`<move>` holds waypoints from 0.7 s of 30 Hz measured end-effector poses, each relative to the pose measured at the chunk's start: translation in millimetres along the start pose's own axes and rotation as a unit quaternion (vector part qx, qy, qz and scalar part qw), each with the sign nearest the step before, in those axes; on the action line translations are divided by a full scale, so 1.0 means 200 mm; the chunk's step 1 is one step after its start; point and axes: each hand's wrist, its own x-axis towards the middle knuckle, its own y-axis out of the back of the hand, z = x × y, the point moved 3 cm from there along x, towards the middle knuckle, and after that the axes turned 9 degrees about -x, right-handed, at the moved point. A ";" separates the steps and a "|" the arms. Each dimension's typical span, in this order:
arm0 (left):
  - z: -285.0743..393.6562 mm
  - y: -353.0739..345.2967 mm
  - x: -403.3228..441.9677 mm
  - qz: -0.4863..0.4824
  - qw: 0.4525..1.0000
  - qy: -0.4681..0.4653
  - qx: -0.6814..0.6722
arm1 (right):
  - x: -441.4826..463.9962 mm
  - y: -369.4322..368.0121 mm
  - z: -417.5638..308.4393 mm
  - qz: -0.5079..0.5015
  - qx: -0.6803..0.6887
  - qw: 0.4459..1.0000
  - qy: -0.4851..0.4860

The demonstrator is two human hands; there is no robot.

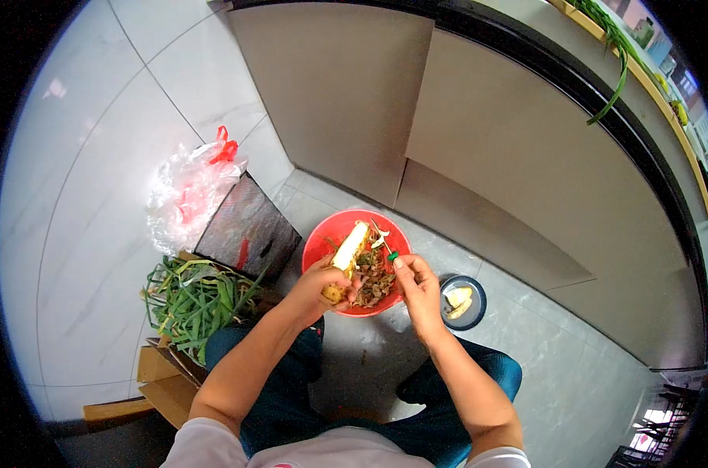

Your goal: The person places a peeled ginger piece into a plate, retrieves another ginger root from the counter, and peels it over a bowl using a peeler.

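My left hand [327, 287] is wrapped round a long pale yellow piece of food [349, 248] with a rough brownish lower end, held over a red basin [316, 246]. My right hand [418, 285] pinches the green handle of a small peeler-like tool [392, 256]; its thin metal end points up and left, with a pale scrap near it. Brown and greenish peelings [376, 285] lie in the basin below both hands. Right of the basin, a dark-rimmed round dish [479, 300] on the floor holds pale yellow pieces [459, 301].
Left of the basin stand a mesh bin [249, 226] with a plastic bag [186, 199], and leafy green stalks [194, 304] above a cardboard box [167, 386]. Grey cabinets [510, 156] rise ahead. Green stalks [623, 66] hang over the counter edge at upper right.
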 end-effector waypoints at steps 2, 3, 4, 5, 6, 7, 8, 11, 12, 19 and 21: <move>-0.01 0.03 0.01 -0.004 0.998 0.028 -0.054 | -0.03 -0.02 -0.07 -0.106 0.162 0.970 -0.150; -0.01 0.03 0.01 -0.004 0.998 0.028 -0.053 | -0.04 -0.03 -0.07 -0.105 0.163 0.970 -0.149; -0.01 0.04 0.01 -0.003 0.998 0.035 -0.057 | -0.04 -0.04 -0.05 -0.118 0.155 0.971 -0.136; -0.01 0.05 0.01 -0.003 0.997 0.041 -0.060 | -0.04 -0.05 -0.03 -0.130 0.146 0.973 -0.123; 0.00 0.03 0.01 -0.003 0.997 0.041 -0.060 | -0.04 -0.06 -0.02 -0.136 0.126 0.978 -0.097; 0.01 0.01 -0.01 0.002 0.997 0.047 -0.066 | -0.05 -0.07 0.00 -0.137 0.126 0.978 -0.097; 0.02 0.00 -0.02 0.006 0.996 0.053 -0.072 | -0.06 -0.09 -0.02 -0.120 0.084 0.989 -0.030; 0.02 0.02 -0.01 -0.036 0.994 0.055 -0.085 | -0.08 -0.07 -0.06 -0.112 -0.034 0.991 0.060; 0.03 0.03 -0.02 -0.036 0.994 0.055 -0.085 | -0.10 -0.07 -0.11 -0.110 -0.100 0.983 0.111; 0.03 0.03 -0.03 -0.064 0.997 0.048 -0.014 | -0.09 -0.04 -0.19 -0.066 -0.243 0.929 0.271; 0.03 0.02 -0.03 -0.066 0.997 0.049 -0.014 | -0.07 -0.04 -0.17 -0.051 -0.246 0.923 0.292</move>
